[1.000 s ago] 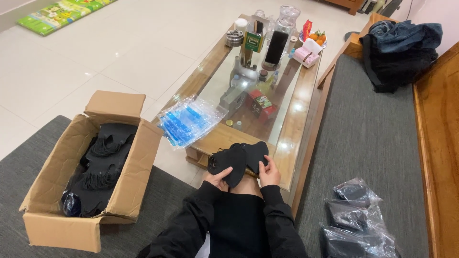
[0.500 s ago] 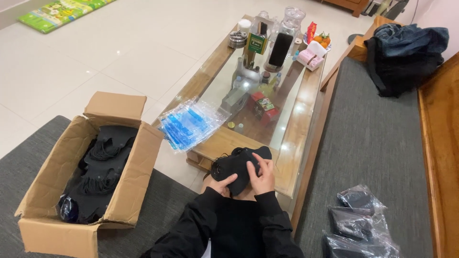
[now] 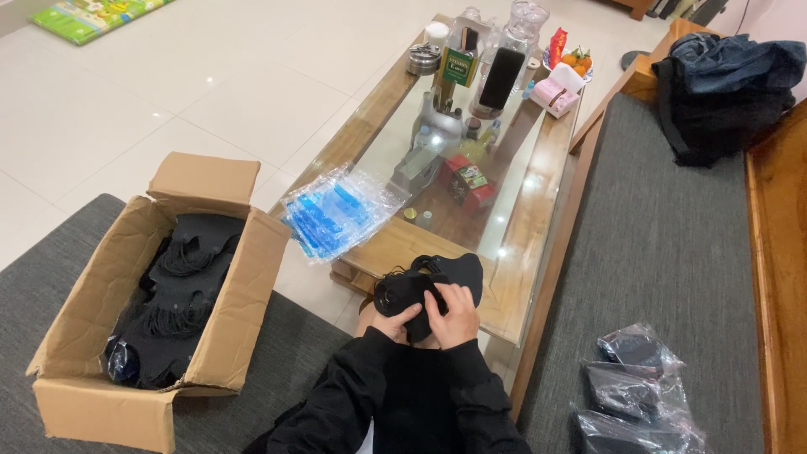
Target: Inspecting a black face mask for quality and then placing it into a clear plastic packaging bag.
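black masks (image 3: 429, 282) bunched between left hand (image 3: 393, 319), right hand (image 3: 454, 313)

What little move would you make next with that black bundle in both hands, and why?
Probably squeeze the black bundle flat and reach for a clear bag. Both hands, left hand and right hand, already grip the folded stack at the table edge, empty bags lie just left of it, and filled bags sit on the right.

A small stack of black face masks (image 3: 429, 282), slightly fanned, over the glass table's near edge.
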